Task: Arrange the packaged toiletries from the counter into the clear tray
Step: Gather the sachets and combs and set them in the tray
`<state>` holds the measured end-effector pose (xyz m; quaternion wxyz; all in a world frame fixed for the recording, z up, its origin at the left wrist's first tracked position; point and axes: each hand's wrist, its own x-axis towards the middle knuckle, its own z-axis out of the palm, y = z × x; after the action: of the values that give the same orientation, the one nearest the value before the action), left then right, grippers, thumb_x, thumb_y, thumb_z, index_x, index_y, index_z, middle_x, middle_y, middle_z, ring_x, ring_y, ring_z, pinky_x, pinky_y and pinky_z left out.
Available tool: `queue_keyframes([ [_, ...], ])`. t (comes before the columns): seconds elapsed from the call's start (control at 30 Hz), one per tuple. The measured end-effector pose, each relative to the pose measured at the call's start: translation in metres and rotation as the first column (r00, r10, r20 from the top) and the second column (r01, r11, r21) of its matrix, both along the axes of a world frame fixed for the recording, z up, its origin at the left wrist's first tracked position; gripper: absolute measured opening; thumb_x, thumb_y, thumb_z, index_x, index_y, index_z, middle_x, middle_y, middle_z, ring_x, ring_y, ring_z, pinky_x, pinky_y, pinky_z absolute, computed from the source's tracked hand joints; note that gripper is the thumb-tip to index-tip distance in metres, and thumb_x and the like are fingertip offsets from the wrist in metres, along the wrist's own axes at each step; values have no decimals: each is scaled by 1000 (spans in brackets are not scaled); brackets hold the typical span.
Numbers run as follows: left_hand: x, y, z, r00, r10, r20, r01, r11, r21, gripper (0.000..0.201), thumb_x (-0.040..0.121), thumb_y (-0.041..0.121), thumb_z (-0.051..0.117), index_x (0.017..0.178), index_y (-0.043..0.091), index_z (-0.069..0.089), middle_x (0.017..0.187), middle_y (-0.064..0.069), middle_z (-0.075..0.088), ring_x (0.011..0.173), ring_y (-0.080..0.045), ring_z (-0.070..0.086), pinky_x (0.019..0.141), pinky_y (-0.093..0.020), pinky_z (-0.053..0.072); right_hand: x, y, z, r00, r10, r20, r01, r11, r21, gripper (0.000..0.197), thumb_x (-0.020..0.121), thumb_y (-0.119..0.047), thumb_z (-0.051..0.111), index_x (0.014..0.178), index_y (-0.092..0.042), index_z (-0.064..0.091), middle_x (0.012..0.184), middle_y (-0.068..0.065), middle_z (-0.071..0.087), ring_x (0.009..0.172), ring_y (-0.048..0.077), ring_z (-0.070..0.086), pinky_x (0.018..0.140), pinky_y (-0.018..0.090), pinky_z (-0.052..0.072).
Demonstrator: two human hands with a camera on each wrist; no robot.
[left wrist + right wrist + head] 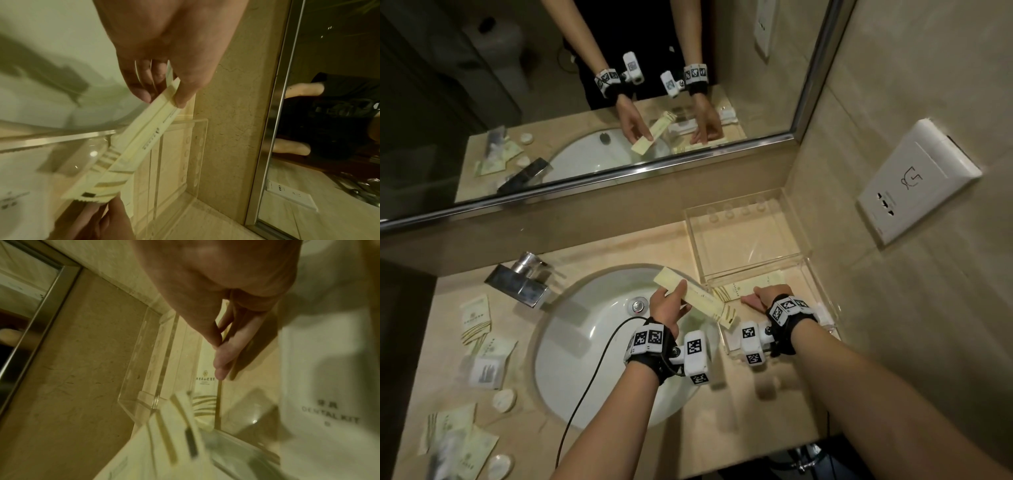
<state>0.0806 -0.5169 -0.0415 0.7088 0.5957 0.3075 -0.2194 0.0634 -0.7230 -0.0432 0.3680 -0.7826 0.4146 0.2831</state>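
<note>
Lying scattered at the left of the surface are flat packets. Over the sink, the left hand pinches a long pale packet. Rightward, the right hand rests straight fingers on another packet inside the clear tray.

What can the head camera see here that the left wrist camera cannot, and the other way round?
Only the head view shows the chrome faucet, the flat pale sachets left of the white sink, and the right hand pressing a packet in the tray. Only the left wrist view shows the thumb and fingertips pinching the packet's edge. Both show the left hand holding the long cream striped packet beside the clear acrylic tray.
</note>
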Motion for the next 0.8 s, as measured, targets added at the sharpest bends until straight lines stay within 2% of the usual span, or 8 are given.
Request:
queue_keyframes([
  [0.07, 2, 0, -1, 1000, -14, 6, 14, 1000, -16, 20, 91, 15, 62, 109, 6, 62, 101, -11, 67, 80, -18, 62, 64, -24, 52, -4, 0, -1, 974, -224, 37, 211, 953, 218, 54, 102, -42, 39, 141, -6, 43, 144, 14, 52, 115, 28, 61, 95, 33, 51],
  [0.13, 3, -1, 1, 999, -26, 24, 28, 999, -45, 24, 89, 12, 65, 110, 1, 63, 100, -13, 68, 77, -19, 63, 61, -21, 54, -7, -2, -4, 893, -441, 93, 364, 827, 429, 35, 100, -15, 51, 128, 6, 51, 118, 22, 65, 77, 25, 70, 61, 27, 59],
  [0.2, 5, -1, 1, 999, -24, 32, 27, 996, -89, 30, 87, 10, 68, 112, -5, 62, 101, -15, 70, 83, -23, 67, 69, -22, 59, -11, -7, -2, 803, -589, 88, 500, 748, 437, 24, 95, -16, 62, 101, 8, 62, 92, 18, 70, 58, 22, 70, 46, 24, 56],
  [0.4, 3, -13, 12, 992, -44, 116, 71, 968, -240, 33, 83, 1, 69, 113, -11, 61, 110, -22, 68, 102, -29, 67, 83, -25, 58, -14, -15, 19, 898, -416, 145, 271, 782, 562, 60, 79, -63, 67, 107, -11, 66, 102, 9, 73, 85, 27, 74, 81, 40, 61],
  [0.5, -3, -19, 17, 951, -191, 244, 249, 939, -238, 19, 80, -9, 65, 94, 2, 71, 101, -16, 70, 100, -28, 65, 90, -26, 55, -17, -23, 19, 849, -520, 95, 326, 656, 681, 56, 79, -50, 74, 107, -2, 63, 103, 14, 67, 94, 31, 73, 93, 41, 57],
  [0.6, -8, -22, 21, 858, -384, 341, 445, 888, -119, 35, 77, -19, 62, 81, 13, 77, 100, -7, 73, 105, -25, 65, 85, -22, 53, -19, -27, 19, 753, -650, 101, 329, 505, 798, 26, 85, -15, 73, 104, 0, 64, 115, 27, 67, 99, 27, 71, 92, 33, 57],
  [0.67, -11, -22, 24, 807, -469, 359, 528, 845, -82, 34, 77, -19, 62, 87, 11, 75, 105, -2, 73, 106, -21, 66, 87, -25, 54, -20, -30, 20, 725, -671, 152, 327, 531, 782, 29, 85, 4, 68, 111, -5, 62, 117, 26, 67, 93, 25, 71, 79, 28, 61],
  [0.8, -13, -17, 27, 741, -563, 366, 631, 770, -95, 46, 76, -23, 55, 108, 9, 67, 118, -1, 69, 109, -19, 64, 88, -31, 53, -18, -32, 25, 633, -761, 141, 417, 489, 766, 43, 85, 7, 66, 123, -9, 54, 109, 25, 68, 75, 23, 71, 63, 25, 61],
])
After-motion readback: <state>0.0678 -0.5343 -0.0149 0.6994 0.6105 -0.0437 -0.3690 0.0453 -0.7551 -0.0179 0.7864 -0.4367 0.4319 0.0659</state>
